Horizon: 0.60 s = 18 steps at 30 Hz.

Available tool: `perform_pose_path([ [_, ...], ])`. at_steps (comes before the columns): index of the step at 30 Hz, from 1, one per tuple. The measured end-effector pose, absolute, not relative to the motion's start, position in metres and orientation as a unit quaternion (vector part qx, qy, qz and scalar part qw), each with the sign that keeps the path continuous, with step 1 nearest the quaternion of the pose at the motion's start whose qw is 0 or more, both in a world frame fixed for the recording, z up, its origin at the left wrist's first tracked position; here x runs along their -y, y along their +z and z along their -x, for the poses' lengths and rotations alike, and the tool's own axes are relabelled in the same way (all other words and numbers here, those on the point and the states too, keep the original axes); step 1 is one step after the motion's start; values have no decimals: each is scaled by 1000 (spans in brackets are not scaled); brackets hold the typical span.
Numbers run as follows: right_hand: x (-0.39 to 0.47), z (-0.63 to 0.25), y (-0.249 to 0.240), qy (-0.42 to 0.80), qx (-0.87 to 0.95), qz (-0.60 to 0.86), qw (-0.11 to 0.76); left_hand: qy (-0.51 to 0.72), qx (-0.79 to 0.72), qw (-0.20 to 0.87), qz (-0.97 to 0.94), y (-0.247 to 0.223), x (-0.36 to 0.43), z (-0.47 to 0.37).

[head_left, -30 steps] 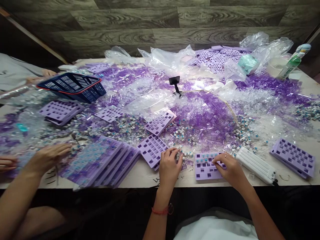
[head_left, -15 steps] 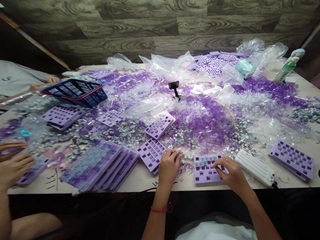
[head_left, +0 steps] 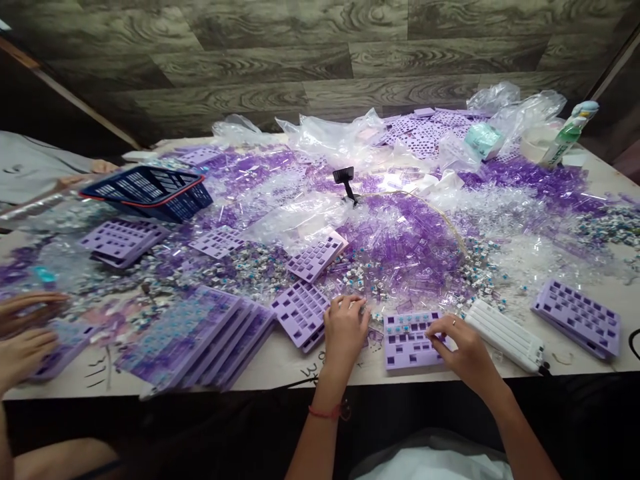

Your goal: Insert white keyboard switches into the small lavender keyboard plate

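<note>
A purple keyboard plate [head_left: 413,358] lies flat at the table's front, its top row fitted with small blue-stemmed switches [head_left: 407,320]. My right hand [head_left: 464,347] rests over the plate's right side, thumb and forefinger pinched at a cutout; whatever is between them is too small to make out. Left of the plate, my left hand [head_left: 346,331] reaches to the edge of the loose parts with its fingers bent and close together; the fingertips' contents are hidden. Beside that hand lie bare purple keyboard plates [head_left: 300,310], one overlapping another.
Stacked filled plates [head_left: 200,340] stand left of my hands. A white ribbed block [head_left: 505,335] and more plates [head_left: 577,317] lie right. Purple clear pieces [head_left: 415,247] heap behind, with a black stand [head_left: 345,179]. A co-worker's hands [head_left: 27,347] work far left, near a blue basket [head_left: 150,190].
The whole view has shifted slightly. My left hand has moved a little right toward the loose parts, its fingers turning downward. My right hand stays pinched at the plate.
</note>
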State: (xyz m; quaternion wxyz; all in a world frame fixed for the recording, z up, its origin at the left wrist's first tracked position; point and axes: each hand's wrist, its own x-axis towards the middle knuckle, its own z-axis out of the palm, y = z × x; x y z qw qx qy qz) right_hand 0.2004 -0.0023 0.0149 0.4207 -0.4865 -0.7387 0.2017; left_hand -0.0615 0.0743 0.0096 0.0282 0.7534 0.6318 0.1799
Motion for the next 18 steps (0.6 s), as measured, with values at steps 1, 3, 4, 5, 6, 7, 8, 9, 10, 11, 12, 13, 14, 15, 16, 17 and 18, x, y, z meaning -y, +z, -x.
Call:
perform_pose_path([
  [1,3,-201,15,201,738,487,422,170,-640,21,-749,9,-76,59],
  [3,3,-202,14,197,737,487,425,162,-644,11,-747,9,-79,56],
  [4,3,-203,13,195,737,487,426,163,-644,8,-747,10,-81,56],
  [5,2,-204,12,194,736,488,427,166,-643,6,-748,11,-82,56],
  [6,2,-204,12,192,736,489,427,172,-640,6,-749,12,-82,57],
  [7,2,-205,11,190,736,491,426,182,-639,6,-747,15,-81,58],
  [8,1,-205,11,188,736,492,424,196,-639,6,-744,17,-79,58],
  [9,1,-205,11,186,737,493,423,213,-636,9,-742,21,-75,57],
  [10,0,-204,11,185,735,495,426,231,-627,18,-744,24,-71,56],
  [11,-1,-203,11,184,732,496,430,248,-613,35,-749,28,-65,53],
  [12,-2,-201,12,183,728,496,437,262,-588,62,-763,33,-59,48],
  [13,-3,-198,12,183,725,495,443,269,-554,100,-781,37,-52,43],
  [14,-4,-194,13,183,725,490,448,271,-521,138,-797,41,-46,37],
  [15,-5,-190,14,183,730,481,451,266,-493,172,-810,44,-42,31],
  [16,-5,-186,15,183,738,468,452,257,-469,201,-821,46,-38,25],
  [17,-6,-182,15,183,746,454,452,249,-454,219,-827,48,-37,21],
  [18,-7,-179,16,184,752,441,453,240,-445,229,-832,48,-36,17],
])
